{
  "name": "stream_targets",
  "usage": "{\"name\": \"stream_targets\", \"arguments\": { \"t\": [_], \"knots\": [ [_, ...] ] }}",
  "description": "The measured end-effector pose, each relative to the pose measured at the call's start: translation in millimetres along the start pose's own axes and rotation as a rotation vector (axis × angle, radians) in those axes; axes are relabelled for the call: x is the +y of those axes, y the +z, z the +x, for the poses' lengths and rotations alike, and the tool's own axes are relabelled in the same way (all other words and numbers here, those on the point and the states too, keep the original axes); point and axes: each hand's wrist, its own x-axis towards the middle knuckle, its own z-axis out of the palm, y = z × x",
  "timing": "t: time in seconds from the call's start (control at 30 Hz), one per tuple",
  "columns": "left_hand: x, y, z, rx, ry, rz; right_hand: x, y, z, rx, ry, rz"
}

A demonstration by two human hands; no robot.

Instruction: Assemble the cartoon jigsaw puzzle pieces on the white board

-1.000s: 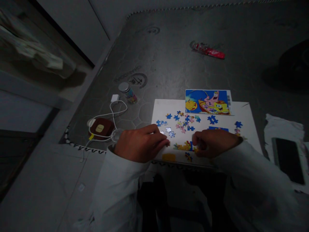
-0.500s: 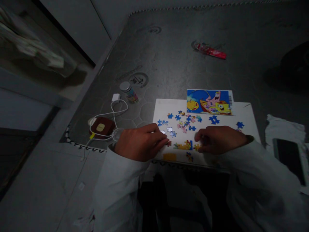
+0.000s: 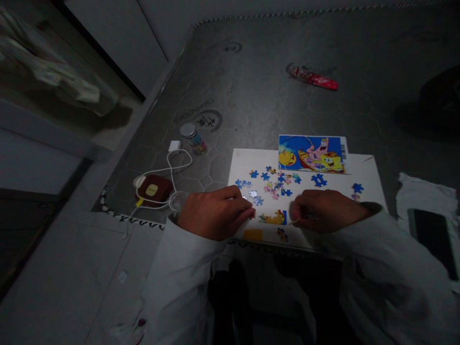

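The left hand (image 3: 215, 213) pinches a reddish puzzle piece (image 3: 253, 214) at its fingertips; the right hand (image 3: 325, 211), also narrowed, grips a piece seen edge-on (image 3: 295, 221). Between them, the joined puzzle section (image 3: 275, 218) lies on the white board (image 3: 251, 158). Beyond it are loose pieces (image 3: 286, 192), then the picture card (image 3: 312, 153).

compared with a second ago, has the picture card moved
No: against the white board, the card shows no visible shift, still overlapping its far edge.
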Motion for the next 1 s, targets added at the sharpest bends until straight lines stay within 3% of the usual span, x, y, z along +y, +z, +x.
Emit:
{"name": "stream_targets", "arguments": {
  "t": [0.17,0.27,0.43,0.57,0.73,1.0],
  "knots": [
    [7.0,-2.2,5.2,-0.079,-0.021,0.008,-2.8,8.8,-2.6,0.203,-0.074,0.071],
    [12.4,-3.4,10.5,-0.221,-0.05,0.015,-8.0,13.0,-0.5,0.293,-0.09,0.061],
    [23.4,0.5,24.5,-0.536,-0.121,0.011,-10.9,8.5,7.0,0.275,-0.167,0.05],
    [28.3,9.5,32.0,-0.647,-0.121,-0.021,-4.9,8.4,12.8,0.312,-0.214,0.016],
    [26.7,17.2,31.6,-0.625,-0.127,-0.013,-1.9,11.7,15.0,0.322,-0.225,-0.002],
    [22.3,22.6,24.1,-0.361,-0.19,-0.118,-9.9,15.5,12.6,0.357,-0.016,0.23]
  ]
}}
